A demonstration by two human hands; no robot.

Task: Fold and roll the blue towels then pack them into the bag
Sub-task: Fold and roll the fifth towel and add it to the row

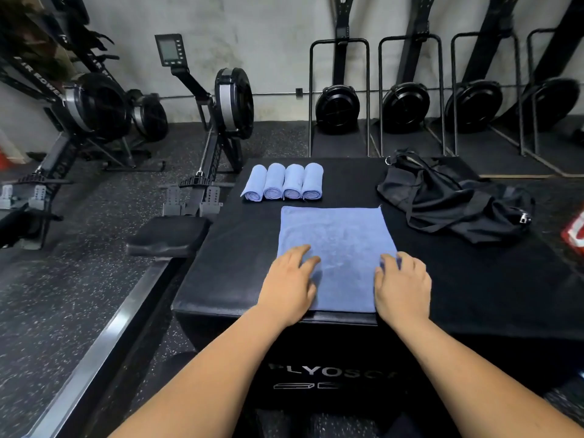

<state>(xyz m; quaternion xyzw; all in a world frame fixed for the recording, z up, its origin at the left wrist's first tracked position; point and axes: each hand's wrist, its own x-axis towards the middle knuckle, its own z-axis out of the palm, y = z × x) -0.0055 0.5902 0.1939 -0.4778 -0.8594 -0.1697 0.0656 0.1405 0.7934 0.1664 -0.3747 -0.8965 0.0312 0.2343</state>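
A flat blue towel (338, 245) is laid near the front edge of the black padded bench (240, 248). Four rolled towels (282, 182) are lined up behind it, and the limp black bag (448, 200) is crumpled to the right. The left hand (292, 279) is rested flat on the towel, fingers spread. The right hand (403, 281) is set at its right edge with fingers bent; whether cloth is pinched cannot be told. The nappy cloth is judged soft, light and floppy, best taken at the near corners.

we get dim flat light, soft shadows, glare on the rower rail (104, 336), fisheye bend at edges, smeary corners
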